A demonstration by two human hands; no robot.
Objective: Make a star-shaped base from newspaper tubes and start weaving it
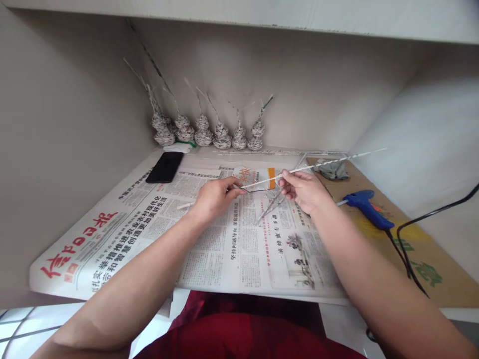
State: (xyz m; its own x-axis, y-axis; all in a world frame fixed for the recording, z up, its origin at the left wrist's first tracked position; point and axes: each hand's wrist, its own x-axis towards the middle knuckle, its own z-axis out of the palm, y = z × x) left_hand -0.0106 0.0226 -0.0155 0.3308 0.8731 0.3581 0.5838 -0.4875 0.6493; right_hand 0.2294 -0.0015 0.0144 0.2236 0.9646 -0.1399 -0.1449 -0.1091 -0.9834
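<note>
Slim paper stick point(316, 166) (spirally wound)

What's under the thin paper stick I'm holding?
Below the paper stick are an orange-striped printed piece and newspaper. Your left hand and right hand cover some newsprint; that part can't be seen.

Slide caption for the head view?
Left hand and right hand hold a thin pale stick over newspaper, woven gourd shapes behind.

black phone point(164, 167), blue glue gun point(368, 209)
</note>
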